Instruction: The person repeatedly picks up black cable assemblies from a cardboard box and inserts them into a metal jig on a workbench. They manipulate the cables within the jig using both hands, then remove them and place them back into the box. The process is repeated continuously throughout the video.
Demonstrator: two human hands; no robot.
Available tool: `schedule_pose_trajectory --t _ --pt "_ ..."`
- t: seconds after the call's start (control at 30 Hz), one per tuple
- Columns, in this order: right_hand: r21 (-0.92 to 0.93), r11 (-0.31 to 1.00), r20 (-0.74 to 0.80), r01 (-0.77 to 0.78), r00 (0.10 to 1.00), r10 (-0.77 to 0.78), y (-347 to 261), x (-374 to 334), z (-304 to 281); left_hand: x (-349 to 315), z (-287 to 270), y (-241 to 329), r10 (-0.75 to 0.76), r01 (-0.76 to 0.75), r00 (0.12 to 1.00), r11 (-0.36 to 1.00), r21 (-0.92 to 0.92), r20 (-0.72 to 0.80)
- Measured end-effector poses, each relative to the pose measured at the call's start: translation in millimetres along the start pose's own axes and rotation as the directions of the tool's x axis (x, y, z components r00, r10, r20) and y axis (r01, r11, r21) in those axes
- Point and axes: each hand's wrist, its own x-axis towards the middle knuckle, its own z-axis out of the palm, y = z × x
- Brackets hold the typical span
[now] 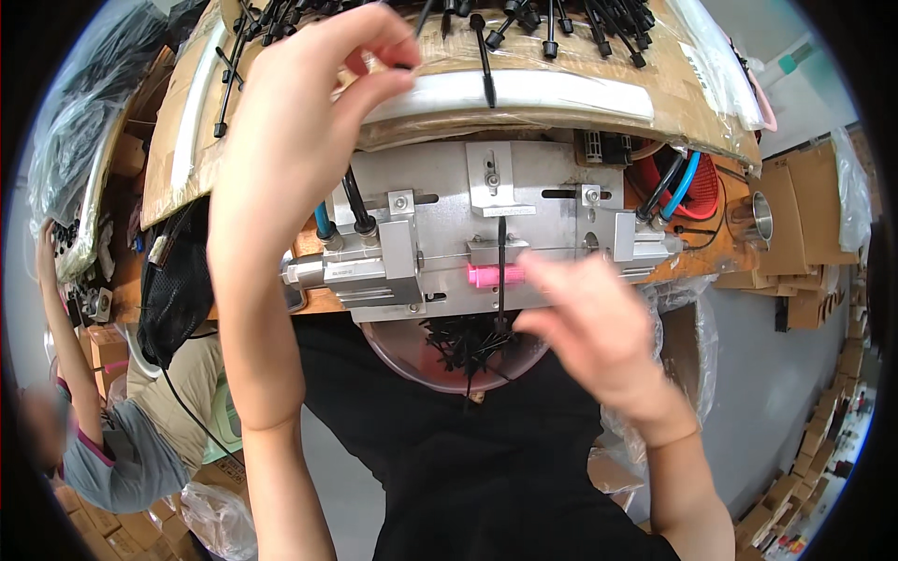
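My left hand [309,112] is raised over the cardboard sheet at the far left, its fingers curled toward the thumb. A small dark bit shows at its fingertips, too little to name. My right hand [599,323], blurred by motion, is beside the metal fixture [449,215], thumb and fingers apart. Just left of its fingertips, a thin black wand [501,271] stands lengthwise across the fixture. Behind the wand sits a bright pink block [484,276]. Below, a clear bowl [402,365] holds many black wands [458,344].
Black capped brush wands [552,37] lie on the cardboard sheet [393,136]. Metal cylinders [369,276] with hoses flank the fixture. A red basket [702,187] and metal cup [753,220] stand right. Another person [131,458] sits at left, near a black mesh bag [178,280].
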Motion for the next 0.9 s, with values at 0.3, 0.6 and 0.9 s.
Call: schedule_pose_trajectory --t 0.3,0.6,0.9 --pt "-0.363 0.857 0.01 -0.366 0.918 0.397 77 163 -50 -82 13 51 -0.233 0.219 0.948 0.972 -0.086 -0.217" --pt "0.775 0.615 -0.175 -0.149 0.883 0.435 43 125 -104 -155 100 113 -0.102 0.076 0.985 0.98 0.182 0.14" --pt "0.245 0.959 -0.326 -0.141 0.92 0.219 3 11 -60 -147 105 112 -0.141 0.108 0.973 0.978 0.178 0.185"
